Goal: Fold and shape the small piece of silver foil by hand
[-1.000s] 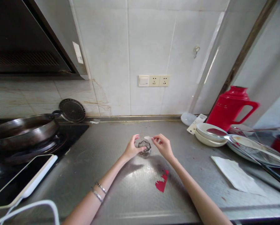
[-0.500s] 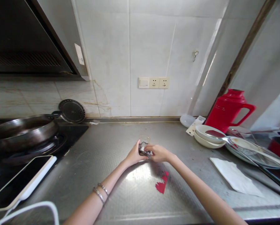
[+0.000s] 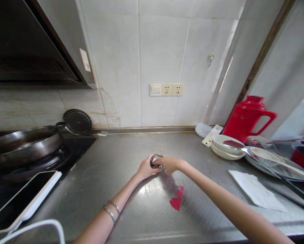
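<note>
My left hand is wrapped round a small, dark, shiny object above the steel counter. Its top has a rounded rim with something whitish inside; its kind is too small to tell. From the other side, my right hand grips its right part, the fingers bent and pressed at the rim. The right fingertips are partly hidden. Nearer me on the counter lie torn red scraps, just below the right hand.
A pan sits on the hob at left, near a phone with a white cable. At right are a red thermos jug, stacked bowls, plates with utensils and a white paper napkin.
My right hand has turned slightly and closed in over the object, and its forearm has swung a little to the right. The object has tilted, so its rim now shows rounder.
</note>
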`<state>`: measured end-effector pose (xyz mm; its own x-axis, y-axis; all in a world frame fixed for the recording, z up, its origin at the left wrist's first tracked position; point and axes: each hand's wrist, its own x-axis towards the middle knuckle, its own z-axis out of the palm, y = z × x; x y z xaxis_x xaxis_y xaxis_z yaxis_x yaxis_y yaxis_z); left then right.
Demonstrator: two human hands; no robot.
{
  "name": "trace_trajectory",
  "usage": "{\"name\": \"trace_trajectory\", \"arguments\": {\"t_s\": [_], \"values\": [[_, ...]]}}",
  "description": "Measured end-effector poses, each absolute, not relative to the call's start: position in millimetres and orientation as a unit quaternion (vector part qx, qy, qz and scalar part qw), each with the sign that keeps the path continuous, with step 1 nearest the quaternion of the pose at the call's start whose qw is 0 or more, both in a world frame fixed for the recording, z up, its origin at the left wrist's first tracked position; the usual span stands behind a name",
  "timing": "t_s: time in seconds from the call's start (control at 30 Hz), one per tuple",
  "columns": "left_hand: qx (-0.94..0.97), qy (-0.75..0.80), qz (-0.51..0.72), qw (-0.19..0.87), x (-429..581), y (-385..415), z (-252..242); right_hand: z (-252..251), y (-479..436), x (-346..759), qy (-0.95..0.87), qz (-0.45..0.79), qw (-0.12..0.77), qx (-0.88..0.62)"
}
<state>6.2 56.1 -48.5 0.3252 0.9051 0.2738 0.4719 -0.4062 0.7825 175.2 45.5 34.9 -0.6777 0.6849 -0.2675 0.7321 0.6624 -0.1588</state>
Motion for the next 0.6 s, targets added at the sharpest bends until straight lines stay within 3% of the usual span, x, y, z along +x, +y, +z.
{"name": "trace_trajectory", "arguments": {"t_s": [0.23, 0.6], "values": [[0.759, 0.434, 0.369, 0.314, 4.2, 55.9, -50.6, 41.4, 48.9, 171.2, 0.889, -0.039, 0.118, 0.441], [0.761, 0.453, 0.355, 0.298, 3.3, 55.9, -49.7, 45.2, 47.7, 176.1, 0.887, -0.084, 0.142, 0.432]]}}
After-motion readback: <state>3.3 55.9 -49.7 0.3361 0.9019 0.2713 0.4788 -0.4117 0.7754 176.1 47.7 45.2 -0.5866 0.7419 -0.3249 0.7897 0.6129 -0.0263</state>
